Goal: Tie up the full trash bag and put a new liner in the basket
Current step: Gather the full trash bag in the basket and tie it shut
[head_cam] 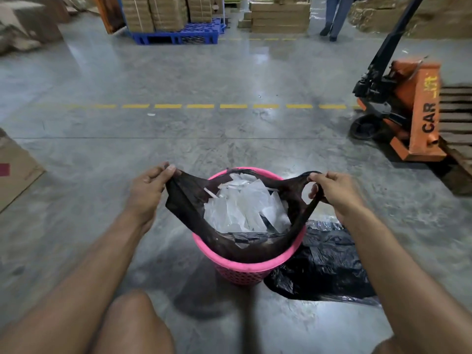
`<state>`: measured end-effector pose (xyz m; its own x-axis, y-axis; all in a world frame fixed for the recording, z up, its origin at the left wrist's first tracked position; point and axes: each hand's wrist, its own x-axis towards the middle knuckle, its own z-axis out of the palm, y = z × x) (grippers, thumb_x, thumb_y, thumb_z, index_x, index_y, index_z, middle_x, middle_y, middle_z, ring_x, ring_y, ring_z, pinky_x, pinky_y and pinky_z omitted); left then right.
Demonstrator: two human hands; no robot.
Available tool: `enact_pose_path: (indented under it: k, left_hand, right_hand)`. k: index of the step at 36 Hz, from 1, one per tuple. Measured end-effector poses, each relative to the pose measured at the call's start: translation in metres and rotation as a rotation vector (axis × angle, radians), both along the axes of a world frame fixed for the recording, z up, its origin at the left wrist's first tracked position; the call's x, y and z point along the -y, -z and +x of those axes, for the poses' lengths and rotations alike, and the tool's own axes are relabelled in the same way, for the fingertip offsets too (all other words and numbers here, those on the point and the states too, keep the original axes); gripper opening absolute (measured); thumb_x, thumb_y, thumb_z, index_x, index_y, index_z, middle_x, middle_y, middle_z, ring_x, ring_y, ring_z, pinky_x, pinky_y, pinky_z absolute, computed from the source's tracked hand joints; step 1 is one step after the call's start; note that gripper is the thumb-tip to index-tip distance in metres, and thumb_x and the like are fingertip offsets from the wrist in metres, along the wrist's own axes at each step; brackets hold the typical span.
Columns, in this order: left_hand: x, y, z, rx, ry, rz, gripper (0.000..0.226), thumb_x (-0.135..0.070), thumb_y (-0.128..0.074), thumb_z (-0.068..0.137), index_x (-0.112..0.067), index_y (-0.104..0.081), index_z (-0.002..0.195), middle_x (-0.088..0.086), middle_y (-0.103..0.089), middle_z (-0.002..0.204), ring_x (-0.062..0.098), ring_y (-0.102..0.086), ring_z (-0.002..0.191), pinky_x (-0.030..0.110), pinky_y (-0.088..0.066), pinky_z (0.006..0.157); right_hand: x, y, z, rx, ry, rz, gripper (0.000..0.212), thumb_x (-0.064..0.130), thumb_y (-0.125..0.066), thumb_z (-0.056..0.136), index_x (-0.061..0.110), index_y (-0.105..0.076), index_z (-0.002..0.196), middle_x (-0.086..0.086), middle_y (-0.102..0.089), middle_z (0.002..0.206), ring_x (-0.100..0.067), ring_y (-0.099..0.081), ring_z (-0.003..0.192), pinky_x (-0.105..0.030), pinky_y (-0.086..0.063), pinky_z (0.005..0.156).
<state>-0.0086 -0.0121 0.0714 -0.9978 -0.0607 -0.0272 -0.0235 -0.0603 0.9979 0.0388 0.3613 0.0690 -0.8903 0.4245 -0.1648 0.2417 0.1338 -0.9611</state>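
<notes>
A pink plastic basket (pixel 245 269) stands on the concrete floor in front of my knees. Inside it sits a dark trash bag (pixel 252 247) filled with white plastic scraps (pixel 245 208). My left hand (pixel 148 192) pinches the bag's left handle and pulls it out to the left. My right hand (pixel 334 192) grips the right handle loop, stretched out to the right. The bag's mouth is spread wide between both hands. A flat black liner (pixel 324 269) lies on the floor to the right of the basket, partly behind my right forearm.
An orange pallet jack (pixel 408 108) with a wooden pallet stands at the right. A cardboard box (pixel 15 167) lies at the left edge. Stacked cartons on a blue pallet (pixel 176 37) stand far back, where a person (pixel 334 16) walks. A dashed yellow line (pixel 199 106) crosses the floor.
</notes>
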Motion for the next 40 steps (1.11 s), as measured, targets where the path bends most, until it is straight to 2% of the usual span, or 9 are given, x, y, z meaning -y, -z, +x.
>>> enact_pose_path:
  k: [6, 11, 13, 15, 18, 22, 26, 30, 40]
  left_hand:
    - [-0.075, 0.001, -0.003, -0.173, 0.272, -0.018, 0.025, -0.01, -0.069, 0.086, -0.013, -0.065, 0.11, 0.014, -0.075, 0.106, 0.026, -0.069, 0.098, 0.046, -0.056, 0.091]
    - [-0.119, 0.023, -0.003, -0.292, 0.574, -0.485, 0.053, -0.014, -0.077, 0.082, -0.034, -0.057, 0.127, -0.008, -0.07, 0.09, 0.005, -0.064, 0.083, 0.028, -0.054, 0.089]
    - [-0.135, 0.027, -0.001, -0.322, 0.646, -0.583, 0.062, -0.023, -0.082, 0.078, -0.032, -0.054, 0.132, -0.016, -0.068, 0.104, -0.003, -0.063, 0.09, 0.019, -0.049, 0.089]
    - [-0.15, 0.034, -0.001, -0.287, 0.712, -0.624, 0.059, -0.03, -0.087, 0.073, -0.029, -0.056, 0.123, -0.016, -0.069, 0.111, 0.0, -0.064, 0.101, 0.024, -0.051, 0.095]
    - [-0.163, 0.042, -0.001, -0.18, 0.758, -0.683, 0.018, -0.013, -0.071, 0.068, -0.022, -0.061, 0.079, -0.007, -0.067, 0.072, 0.014, -0.063, 0.07, 0.036, -0.057, 0.071]
    - [-0.17, 0.043, 0.005, -0.075, 0.745, -0.476, 0.031, -0.002, -0.043, 0.095, -0.016, -0.054, 0.07, 0.004, -0.052, 0.053, 0.018, -0.049, 0.05, 0.024, -0.042, 0.05]
    - [-0.168, 0.052, 0.002, -0.004, 0.753, -0.335, 0.036, -0.037, -0.036, 0.109, -0.014, -0.063, 0.1, -0.007, -0.054, 0.062, 0.007, -0.042, 0.051, 0.019, -0.039, 0.047]
    - [-0.168, 0.059, -0.005, 0.019, 0.765, -0.373, 0.039, -0.047, -0.036, 0.107, -0.018, -0.061, 0.101, -0.018, -0.049, 0.056, -0.001, -0.045, 0.05, 0.019, -0.037, 0.05]
    - [-0.164, 0.047, -0.018, 0.193, 0.869, -0.3, 0.053, -0.043, -0.036, 0.108, -0.001, -0.067, 0.107, 0.012, -0.068, 0.075, 0.023, -0.059, 0.065, 0.027, -0.05, 0.065]
  right_hand:
    - [0.023, -0.001, -0.008, -0.052, -0.206, 0.33, 0.015, 0.026, -0.071, 0.083, 0.013, -0.069, 0.074, 0.002, -0.069, 0.062, -0.014, -0.061, 0.061, -0.032, -0.048, 0.066]
    - [0.043, -0.012, -0.005, -0.156, -0.405, 0.81, 0.011, 0.026, -0.069, 0.082, 0.019, -0.063, 0.076, 0.0, -0.06, 0.075, -0.021, -0.057, 0.075, -0.034, -0.04, 0.066]
    - [0.049, -0.017, -0.003, -0.171, -0.504, 0.93, 0.009, 0.029, -0.066, 0.083, 0.025, -0.06, 0.078, 0.002, -0.054, 0.083, -0.02, -0.053, 0.077, -0.032, -0.036, 0.067]
    - [0.055, -0.02, -0.004, -0.175, -0.585, 0.978, 0.005, 0.03, -0.064, 0.082, 0.025, -0.063, 0.084, 0.005, -0.055, 0.087, -0.021, -0.055, 0.08, -0.033, -0.04, 0.069]
    - [0.064, -0.021, -0.005, -0.21, -0.667, 1.067, 0.01, 0.031, -0.063, 0.08, 0.021, -0.061, 0.083, 0.005, -0.06, 0.086, -0.025, -0.06, 0.084, -0.038, -0.048, 0.072]
    - [0.052, -0.014, -0.002, -0.314, -0.527, 0.867, 0.011, 0.035, -0.067, 0.082, 0.025, -0.064, 0.085, 0.009, -0.067, 0.077, -0.016, -0.065, 0.074, -0.036, -0.053, 0.069]
    - [0.026, 0.005, 0.0, -0.33, -0.392, 0.87, 0.025, 0.019, -0.062, 0.083, 0.03, -0.062, 0.105, 0.014, -0.069, 0.099, -0.012, -0.067, 0.088, -0.036, -0.054, 0.08]
    - [0.034, 0.026, 0.004, -0.339, -0.46, 0.814, 0.043, 0.007, -0.067, 0.074, 0.029, -0.068, 0.111, 0.015, -0.069, 0.106, -0.011, -0.065, 0.093, -0.032, -0.055, 0.083]
    - [0.042, 0.047, 0.001, -0.314, -0.125, 0.337, 0.008, 0.008, -0.082, 0.079, 0.015, -0.082, 0.083, 0.008, -0.079, 0.077, -0.007, -0.075, 0.071, -0.028, -0.06, 0.073]
